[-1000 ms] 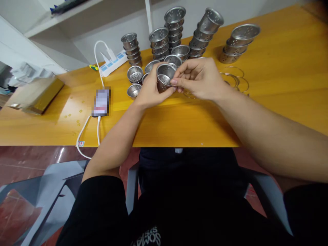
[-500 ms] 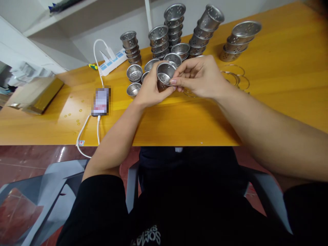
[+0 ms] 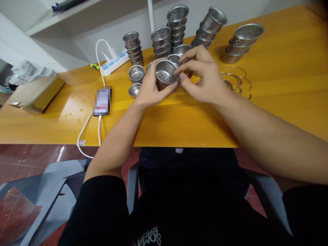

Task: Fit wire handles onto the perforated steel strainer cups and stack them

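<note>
My left hand (image 3: 151, 87) is wrapped around a perforated metal cup (image 3: 166, 76), its thumb along the near side. The cup tilts so that its holed inside faces me. Close to the cup's right rim is my right hand (image 3: 201, 77), with fingers bent and apart and nothing visible between them. Whether a fingertip still touches the rim is hard to see. Behind the hands stand more such cups, among them a short cup (image 3: 136, 73) to the left and another cup (image 3: 182, 49) partly covered. Several thin metal rings (image 3: 239, 77) lie right of my right hand.
Tall stacks of perforated cups (image 3: 176, 25) line the back, with a leaning stack (image 3: 210, 27) and a shorter stack (image 3: 238, 42) rightward. Left are a power strip (image 3: 116, 62), a phone (image 3: 102, 101) with white cables, tiny yellow rings (image 3: 79, 121) and a cardboard box (image 3: 38, 92).
My right hand has drawn back slightly from the cup's rim, and its pinched fingers have spread. The cup remains in my left hand. The whole view has shifted slightly.
</note>
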A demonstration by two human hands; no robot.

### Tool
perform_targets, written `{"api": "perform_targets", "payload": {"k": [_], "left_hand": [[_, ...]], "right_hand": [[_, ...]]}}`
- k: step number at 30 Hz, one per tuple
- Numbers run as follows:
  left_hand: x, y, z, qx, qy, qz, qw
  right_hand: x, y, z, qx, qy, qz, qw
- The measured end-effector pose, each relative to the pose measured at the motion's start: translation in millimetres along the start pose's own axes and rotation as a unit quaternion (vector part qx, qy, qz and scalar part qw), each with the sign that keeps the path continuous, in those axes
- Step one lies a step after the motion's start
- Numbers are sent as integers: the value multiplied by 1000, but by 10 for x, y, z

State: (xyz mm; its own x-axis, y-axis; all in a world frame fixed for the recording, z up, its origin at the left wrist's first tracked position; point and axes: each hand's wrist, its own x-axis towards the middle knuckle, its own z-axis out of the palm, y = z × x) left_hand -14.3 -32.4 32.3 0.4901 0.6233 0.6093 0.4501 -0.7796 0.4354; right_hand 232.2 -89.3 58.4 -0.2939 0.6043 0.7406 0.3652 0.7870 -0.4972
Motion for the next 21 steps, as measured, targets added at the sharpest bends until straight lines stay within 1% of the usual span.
{"api": "perform_targets", "payload": {"k": [3,6,9,11,12,15,17,18,21], "left_hand": [[-2,-8,0,13,-4,4,1000],[2,-29,5,18,-12,13,1000],[9,-51,15,-2,-6,17,1000],[9,-48,16,-17,-1,17,1000],[6,-38,13,-21,1,16,1000],[-8,16,-16,-18,4,9,1000],[-19,41,-44,-7,5,0,1000],[-23,43,-58,-1,7,-6,1000],[-29,2,-92,14,19,-22,999]], "right_hand": [[-15,52,11,4,-24,-26,999],[-43,114,66,10,-54,-42,998],[-67,143,120,3,-75,-43,996],[-72,113,126,8,-79,-24,997],[-70,80,116,16,-80,-3,997],[-53,-55,57,55,-75,95,991],[-40,-129,19,80,-59,152,983],[-35,-148,6,88,-44,159,982],[-31,-131,-11,89,4,131,987]]}}
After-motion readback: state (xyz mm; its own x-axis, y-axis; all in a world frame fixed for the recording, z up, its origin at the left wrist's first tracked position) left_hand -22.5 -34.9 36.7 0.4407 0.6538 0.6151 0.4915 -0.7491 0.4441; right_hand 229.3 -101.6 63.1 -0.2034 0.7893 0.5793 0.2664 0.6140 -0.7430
